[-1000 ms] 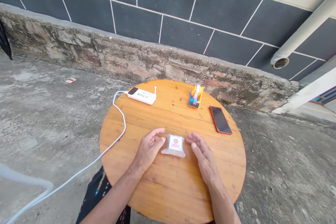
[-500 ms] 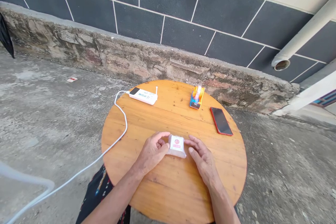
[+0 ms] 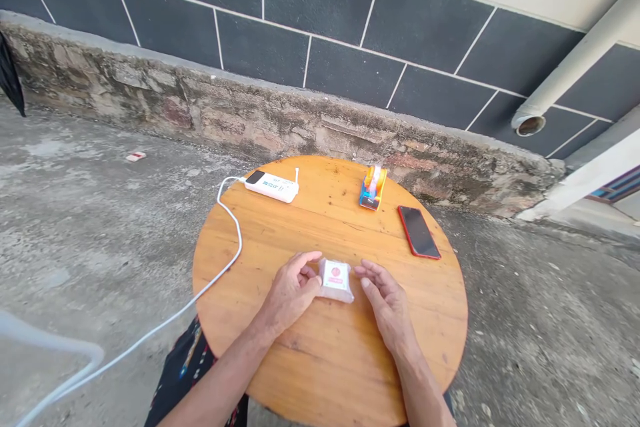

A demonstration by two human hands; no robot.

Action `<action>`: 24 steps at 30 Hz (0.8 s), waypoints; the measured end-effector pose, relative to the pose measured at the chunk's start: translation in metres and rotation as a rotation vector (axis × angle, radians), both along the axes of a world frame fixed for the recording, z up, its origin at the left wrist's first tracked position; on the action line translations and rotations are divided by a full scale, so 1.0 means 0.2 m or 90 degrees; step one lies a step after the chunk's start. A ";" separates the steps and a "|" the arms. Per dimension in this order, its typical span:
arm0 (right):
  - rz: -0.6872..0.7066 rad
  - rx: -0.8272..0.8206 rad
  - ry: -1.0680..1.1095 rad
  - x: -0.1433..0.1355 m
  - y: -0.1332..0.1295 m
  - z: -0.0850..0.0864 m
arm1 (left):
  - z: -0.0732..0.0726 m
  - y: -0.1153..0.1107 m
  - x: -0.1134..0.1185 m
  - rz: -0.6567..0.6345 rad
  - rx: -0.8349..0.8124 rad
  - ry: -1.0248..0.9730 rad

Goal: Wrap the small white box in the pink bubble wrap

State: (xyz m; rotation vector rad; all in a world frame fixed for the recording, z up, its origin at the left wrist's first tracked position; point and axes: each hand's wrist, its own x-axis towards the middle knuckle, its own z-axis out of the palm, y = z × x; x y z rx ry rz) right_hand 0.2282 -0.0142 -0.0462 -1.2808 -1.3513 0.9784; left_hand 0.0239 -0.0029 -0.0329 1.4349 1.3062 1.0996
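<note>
A small, squarish package [image 3: 336, 279] in clear, wrinkled wrapping lies on the round wooden table [image 3: 320, 367]. Its white top carries a round red mark and a line of red print. My left hand [image 3: 295, 287] rests at the package's left side, thumb and index finger apart and at its edge; the other fingers curl beneath. To the right of the package, my right hand [image 3: 385, 297] is held with fingers parted and a small gap between fingertips and wrapping. Nothing is in the right hand.
A white power bank [image 3: 273, 186] with a white cable [image 3: 239, 227] lies at the table's back left. A blue and orange tape dispenser [image 3: 373, 188] stands at the back, and a red-edged phone [image 3: 419, 232] lies at the right. Behind runs a stone-based wall [image 3: 280, 113].
My right hand has drawn slightly away from the package, widening the gap. The left hand stays at the package's left side. The view has shifted a little.
</note>
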 end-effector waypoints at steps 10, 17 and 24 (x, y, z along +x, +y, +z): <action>-0.076 0.054 -0.019 0.01 0.02 0.06 | -0.01 0.01 -0.01 0.052 0.008 -0.052; 0.098 0.030 -0.127 -0.01 0.13 0.22 | 0.00 0.01 0.00 0.043 0.013 -0.056; 0.203 0.047 -0.152 -0.10 0.27 0.26 | 0.01 0.01 0.00 0.034 0.033 0.015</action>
